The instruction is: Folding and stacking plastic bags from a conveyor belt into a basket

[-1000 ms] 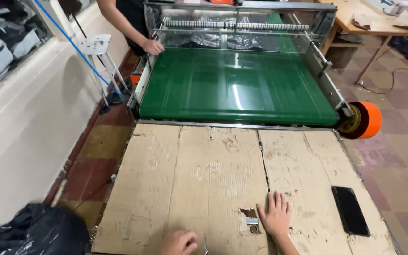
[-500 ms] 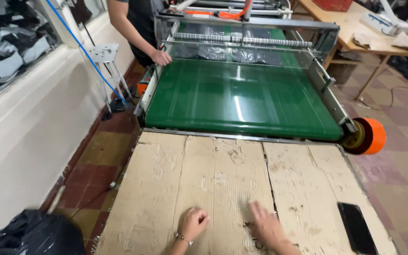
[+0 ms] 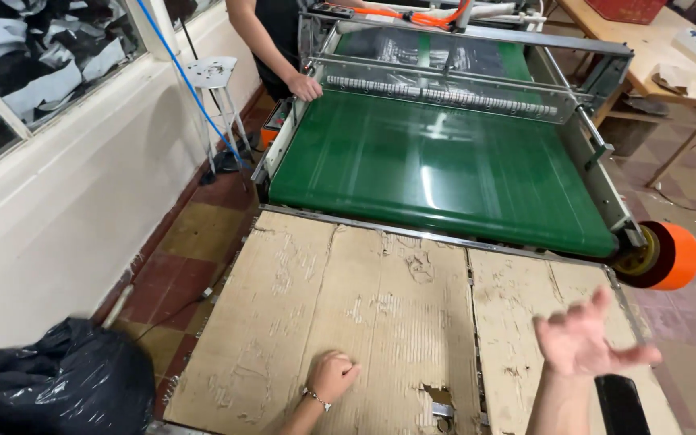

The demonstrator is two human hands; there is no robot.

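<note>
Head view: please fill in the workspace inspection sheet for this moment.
Surface: worn cardboard sheets cover the table, torn near the front edge.
Job's things: green conveyor belt, bare.
Clutter: black phone; black plastic bag on the floor.
Hands: left hand in a fist on the cardboard; right hand raised, open, empty.
Cables: blue hose along the wall.
Surroundings: another person's hand on the machine; orange tape roll; stool.
</note>
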